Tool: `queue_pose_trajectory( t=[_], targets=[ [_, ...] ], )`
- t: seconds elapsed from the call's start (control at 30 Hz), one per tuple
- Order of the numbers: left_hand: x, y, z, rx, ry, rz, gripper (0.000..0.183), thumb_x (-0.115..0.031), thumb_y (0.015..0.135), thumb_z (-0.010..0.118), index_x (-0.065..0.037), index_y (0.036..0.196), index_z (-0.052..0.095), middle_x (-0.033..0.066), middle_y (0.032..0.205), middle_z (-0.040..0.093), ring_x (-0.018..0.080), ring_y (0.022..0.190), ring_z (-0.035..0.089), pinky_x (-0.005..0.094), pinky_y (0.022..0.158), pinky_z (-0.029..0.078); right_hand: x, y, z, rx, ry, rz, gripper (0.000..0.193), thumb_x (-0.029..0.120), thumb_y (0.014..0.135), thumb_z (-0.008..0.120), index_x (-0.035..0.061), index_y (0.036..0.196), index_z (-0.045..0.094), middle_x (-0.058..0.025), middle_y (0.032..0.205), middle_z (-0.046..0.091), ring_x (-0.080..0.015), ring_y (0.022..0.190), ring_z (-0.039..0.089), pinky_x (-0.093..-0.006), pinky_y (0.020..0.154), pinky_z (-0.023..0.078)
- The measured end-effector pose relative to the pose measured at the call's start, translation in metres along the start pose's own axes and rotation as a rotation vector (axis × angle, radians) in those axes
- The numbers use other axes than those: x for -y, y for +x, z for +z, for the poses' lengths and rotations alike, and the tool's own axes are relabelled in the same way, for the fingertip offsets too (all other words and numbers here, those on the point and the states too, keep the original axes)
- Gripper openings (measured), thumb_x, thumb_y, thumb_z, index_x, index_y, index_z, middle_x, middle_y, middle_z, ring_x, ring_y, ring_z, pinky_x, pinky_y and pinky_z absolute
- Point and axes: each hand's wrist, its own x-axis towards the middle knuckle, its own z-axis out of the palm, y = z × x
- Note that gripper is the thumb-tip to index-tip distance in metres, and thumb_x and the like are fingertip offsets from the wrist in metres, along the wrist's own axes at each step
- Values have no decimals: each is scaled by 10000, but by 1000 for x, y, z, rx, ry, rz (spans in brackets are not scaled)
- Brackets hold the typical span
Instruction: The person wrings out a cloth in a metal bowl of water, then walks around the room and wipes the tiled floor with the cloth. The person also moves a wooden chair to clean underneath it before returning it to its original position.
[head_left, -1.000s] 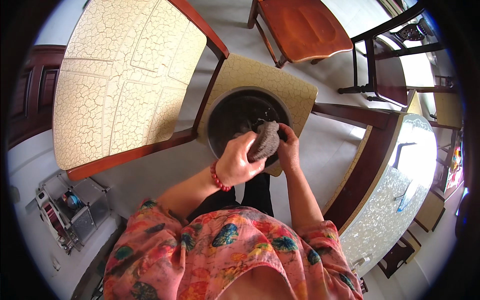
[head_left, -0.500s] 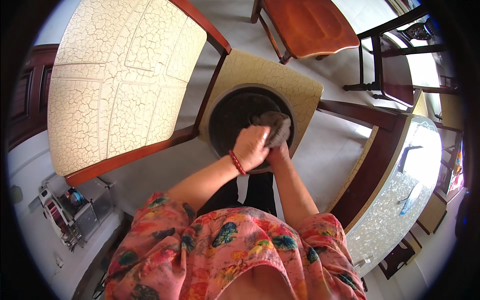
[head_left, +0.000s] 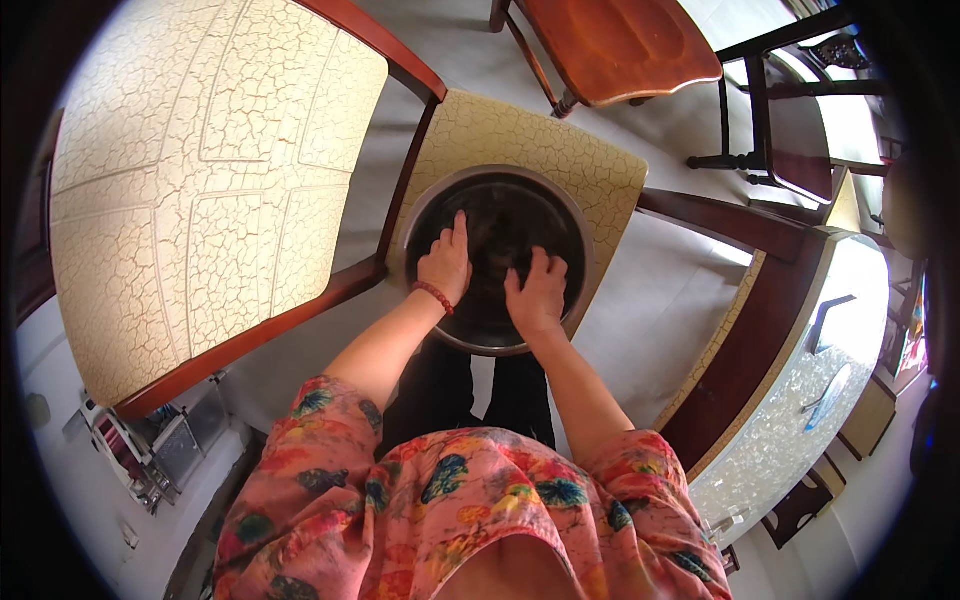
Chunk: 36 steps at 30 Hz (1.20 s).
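A round metal basin with dark contents stands on a small square stool with a cracked cream top, right in front of me. Both of my hands are down inside the basin. My left hand, with a red bead bracelet at the wrist, lies flat at the left side, fingers pointing away from me. Beside it, my right hand is flat too, its fingers spread. The grey cloth I held a moment ago cannot be made out in the dark basin.
A big table with a cracked cream top and red-brown wooden edge fills the left. A wooden chair seat is beyond the stool, dark chair frames at right, a pearly counter at lower right, a small rack at lower left.
My hands held a wadded grey cloth above the basin, squeezing it. Now both hands have gone down flat into the basin and the cloth is out of sight.
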Motion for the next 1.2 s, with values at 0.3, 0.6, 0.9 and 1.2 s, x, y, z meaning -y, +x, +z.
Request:
queue_pose_trajectory(
  t=[0.3, 0.6, 0.9, 1.2],
  targets=[
    [1, 19, 31, 88, 325, 86, 638, -130, 839, 457, -185, 1417, 191, 143, 1060, 516, 338, 849, 594, 441, 674, 493, 5, 16, 29, 119, -522, -263, 570, 260, 872, 489, 245, 1394, 261, -174, 1477, 53, -503, 1291, 135, -692, 947, 207],
    [15, 37, 62, 328, 204, -39, 537, -178, 875, 399, -175, 1394, 257, 160, 1086, 600, 328, 942, 599, 477, 773, 475, -1, 46, 50, 356, -431, -195, 585, 127, 826, 473, 197, 1378, 294, -201, 1370, 310, -497, 1252, 245, -672, 958, 212],
    [-26, 20, -13, 199, -51, -162, 834, -65, 750, 594, -180, 1423, 116, 234, 1090, 503, 378, 970, 557, 451, 827, 464, 14, 38, 17, 153, -347, -241, 515, 171, 805, 540, 116, 1302, 416, -206, 1357, 330, -436, 1249, 297, -576, 1001, 252],
    [-44, -38, -72, -159, -494, 208, 783, -21, 626, 624, -76, 1331, 290, 229, 998, 528, 396, 933, 535, 426, 810, 453, 34, -23, -53, 383, 995, 578, 762, 579, 818, 502, 146, 1395, 257, -114, 1469, 181, -418, 1285, 236, -663, 930, 259]
  ],
)
